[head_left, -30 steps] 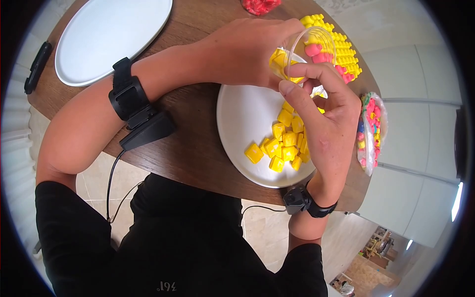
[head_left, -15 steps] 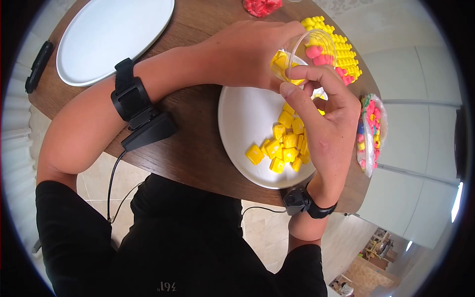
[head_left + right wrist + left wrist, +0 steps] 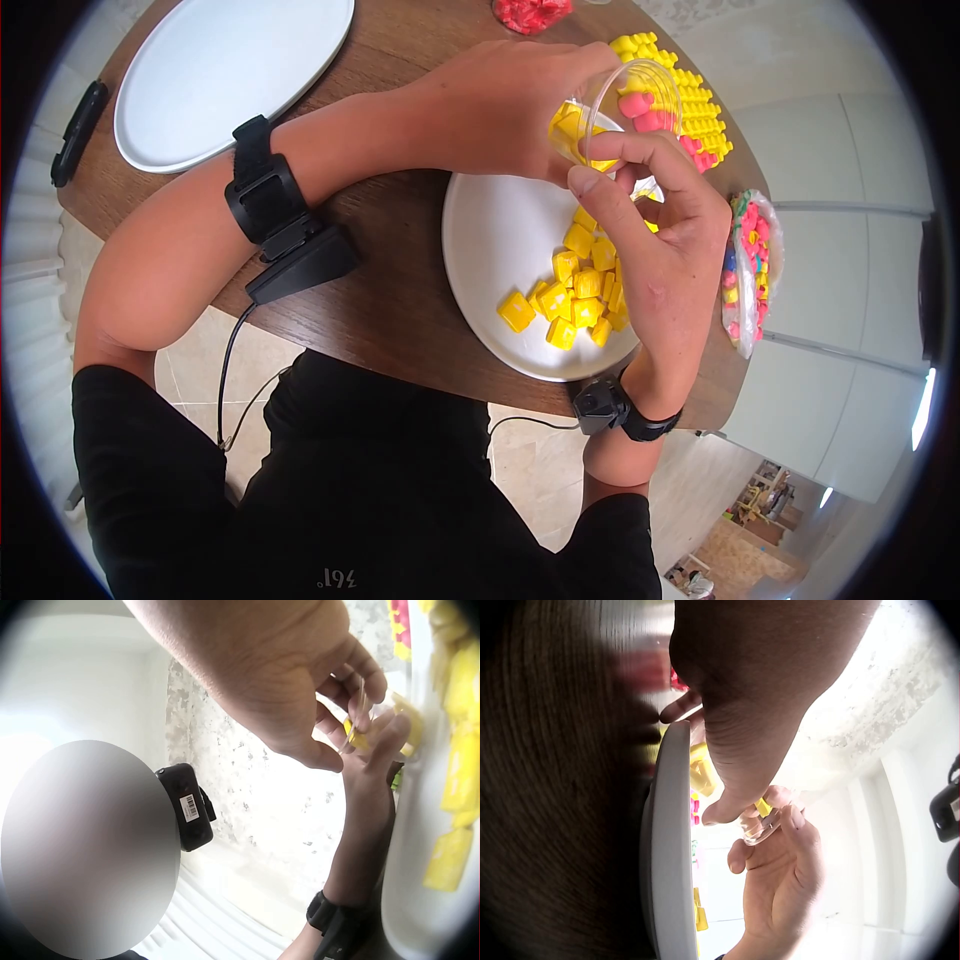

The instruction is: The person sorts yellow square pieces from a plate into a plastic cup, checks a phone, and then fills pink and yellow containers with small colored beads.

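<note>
– Stretching right across, the dark wooden surface [image 3: 400, 270] carries it all!

– On it sits the near white plate [image 3: 490, 240], close to the front edge, and the second white plate [image 3: 235, 80] lies well apart, off to the left.

– Now the hands, together or apart?

– Together, both clamped on the clear cup [image 3: 610, 110] above the far part of the near white plate. The left hand [image 3: 510, 110] wraps round its side; the right hand [image 3: 660, 240] pinches its rim.

– And beyond them?

– Bumpy yellow shapes [image 3: 700, 100] in rows, pink ones [image 3: 700, 155] at the near side, then a plastic bag [image 3: 750, 275] of many-coloured bits by the right edge!

– Back to that cup: tilted, its mouth facing right in the head view.

– Past the left hand, there's a red bundle [image 3: 533, 15]. Smallest of all, glossy yellow pieces [image 3: 585, 285] lie heaped on the near plate, with more yellow pieces [image 3: 570, 122] inside the cup!
</note>
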Tool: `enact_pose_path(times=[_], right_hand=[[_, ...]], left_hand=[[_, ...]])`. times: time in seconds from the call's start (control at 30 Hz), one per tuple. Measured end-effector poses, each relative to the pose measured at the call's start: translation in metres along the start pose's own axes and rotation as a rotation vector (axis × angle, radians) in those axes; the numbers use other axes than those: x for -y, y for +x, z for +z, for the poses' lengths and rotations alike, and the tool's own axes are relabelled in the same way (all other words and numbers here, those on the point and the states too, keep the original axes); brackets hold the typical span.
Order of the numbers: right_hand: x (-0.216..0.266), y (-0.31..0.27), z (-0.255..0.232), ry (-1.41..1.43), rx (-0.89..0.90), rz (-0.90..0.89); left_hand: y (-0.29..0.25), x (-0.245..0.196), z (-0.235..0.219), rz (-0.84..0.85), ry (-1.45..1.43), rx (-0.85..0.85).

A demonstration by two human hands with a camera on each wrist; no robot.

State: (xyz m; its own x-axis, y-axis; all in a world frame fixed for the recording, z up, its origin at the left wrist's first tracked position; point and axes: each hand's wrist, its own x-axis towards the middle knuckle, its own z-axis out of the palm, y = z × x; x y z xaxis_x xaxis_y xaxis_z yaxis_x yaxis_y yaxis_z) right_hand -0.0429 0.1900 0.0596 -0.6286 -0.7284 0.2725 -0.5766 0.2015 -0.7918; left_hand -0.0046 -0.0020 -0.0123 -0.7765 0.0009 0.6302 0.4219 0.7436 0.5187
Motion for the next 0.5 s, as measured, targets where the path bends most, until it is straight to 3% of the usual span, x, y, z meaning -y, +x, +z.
enact_pose_path(times=[0.5], right_hand=[[0.0008,0.0001,0.0005,-0.014,0.000,0.006]], left_hand=[[-0.0011,0.0013,0.0009,0.013,0.025,-0.013]])
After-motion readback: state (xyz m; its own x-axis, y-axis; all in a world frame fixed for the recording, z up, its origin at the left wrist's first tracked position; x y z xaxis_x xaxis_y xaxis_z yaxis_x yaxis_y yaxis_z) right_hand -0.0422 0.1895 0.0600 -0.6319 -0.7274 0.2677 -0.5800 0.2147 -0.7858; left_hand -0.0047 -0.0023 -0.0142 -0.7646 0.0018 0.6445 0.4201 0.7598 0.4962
